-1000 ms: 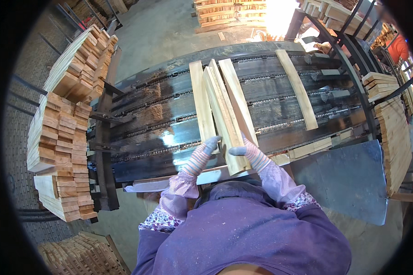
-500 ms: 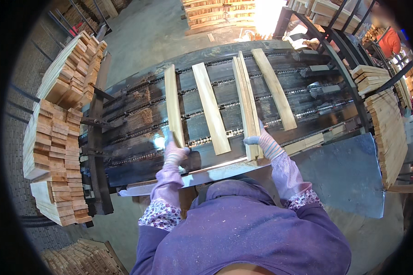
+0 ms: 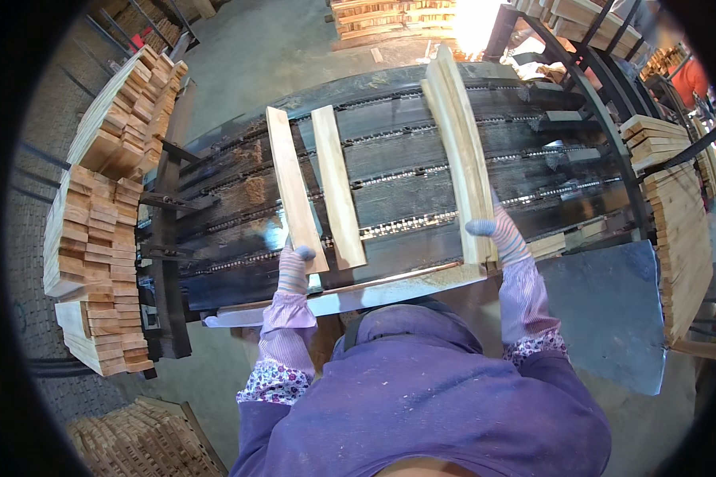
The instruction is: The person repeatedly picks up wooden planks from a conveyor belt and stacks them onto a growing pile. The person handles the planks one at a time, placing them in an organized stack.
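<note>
Clamping the near end of a pair of boards (image 3: 465,159) with the right hand (image 3: 497,232), pressing the thumb across the top. Pinching the left edge of the leftmost board (image 3: 296,187) with the left hand (image 3: 293,266), again resting the thumb on top. Not getting a view of most of those fingers, so not able to tell how tight. Wearing striped gloves (image 3: 513,246) on both, btw.

Probably looking at the spreading-apart step here, dealing with boards on both sides at once. Likely calling for a firm right grip next, with only the near end of that pair being held, plus some care about not bumping the untouched middle board (image 3: 338,187), lying just beside the leftmost one.

Stretching that pair right across the dark chain bed (image 3: 402,195) and visually past its far edge. Can't tell whether resting on the chains or hanging above them.

Going further out: running along a pale front rail (image 3: 374,294) nearest the body, then meeting a blue-grey sheet (image 3: 605,310) off to the right. Seeing a stepped timber stack (image 3: 95,230) on the left, a tall board pile (image 3: 680,246) on the right, and a co-worker's orange-red sleeve (image 3: 690,83) near the upper right rim.

As for brands, labels or writing: not spotting anything readable.
</note>
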Demonstrator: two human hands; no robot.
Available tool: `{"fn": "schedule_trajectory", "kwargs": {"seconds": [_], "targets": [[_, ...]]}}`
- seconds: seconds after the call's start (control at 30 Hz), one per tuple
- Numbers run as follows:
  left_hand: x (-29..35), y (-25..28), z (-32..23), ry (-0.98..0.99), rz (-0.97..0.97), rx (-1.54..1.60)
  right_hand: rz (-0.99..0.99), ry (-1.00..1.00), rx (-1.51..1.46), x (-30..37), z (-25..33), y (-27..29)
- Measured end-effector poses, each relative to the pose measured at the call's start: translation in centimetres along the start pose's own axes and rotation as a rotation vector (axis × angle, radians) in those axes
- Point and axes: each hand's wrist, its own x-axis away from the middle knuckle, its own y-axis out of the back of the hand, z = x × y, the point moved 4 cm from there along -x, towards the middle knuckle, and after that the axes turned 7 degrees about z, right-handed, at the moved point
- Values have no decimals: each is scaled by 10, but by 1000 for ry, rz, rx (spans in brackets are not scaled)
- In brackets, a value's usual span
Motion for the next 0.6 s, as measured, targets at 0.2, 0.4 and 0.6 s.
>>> {"fn": "schedule_trajectory", "kwargs": {"seconds": [0.2, 0.4, 0.6], "targets": [[7, -72, 12, 1, -183, -1325, -168, 32, 189, -5, 43, 20], [10, -75, 1, 69, -230, -1418, -297, 2, 550, -41, 24, 11], [12, -15, -14, 17, 129, -192, -321, -739, 1241, -84, 16, -80]]}}
